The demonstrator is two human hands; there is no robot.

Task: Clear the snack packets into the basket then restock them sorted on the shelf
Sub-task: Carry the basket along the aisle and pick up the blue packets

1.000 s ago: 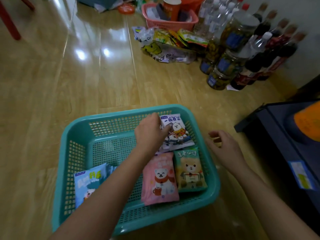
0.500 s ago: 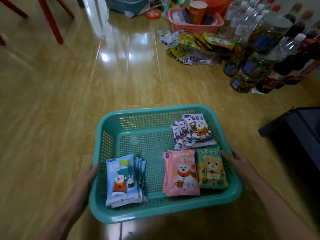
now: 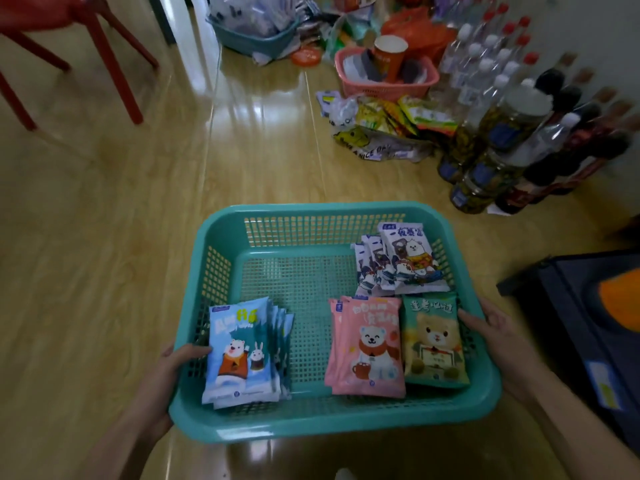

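Glossy wood-look floor (image 3: 104, 237) fills the view, seen from above. At the near centre is a teal mesh basket (image 3: 311, 207), held at both sides. Whether it rests on the floor or is lifted cannot be told.

The left hand (image 3: 162, 386) grips the basket's left rim close to the near corner, with the thumb curled over the rim and touching the blue packets. The right hand (image 3: 495, 334) grips the right rim, its thumb hooked over the edge just beside the green packet.

Snack packets lie flat in the basket in four groups:
- **Near left:** a fanned stack of blue packets (image 3: 239, 355) showing a bear and a rabbit.
- **Near right:** a stack of pink packets (image 3: 372, 348) showing a white bear.
- **Right of the pink stack, touching it:** a green packet (image 3: 434, 341) showing a tan bear.
- **Far right corner:** overlapping white packets (image 3: 408, 258).

The middle and far left of the basket floor show bare mesh.

On the floor at the far right are loose snack bags (image 3: 388, 129), a pink basket (image 3: 384, 86) holding a cup, rows of bottles (image 3: 485, 64) and several jars (image 3: 491, 157). A second teal basket (image 3: 252, 39) sits at the far centre. Red chair legs (image 3: 110, 64) stand at the far left. A dark box (image 3: 588, 323) sits at the right edge, near the right hand.
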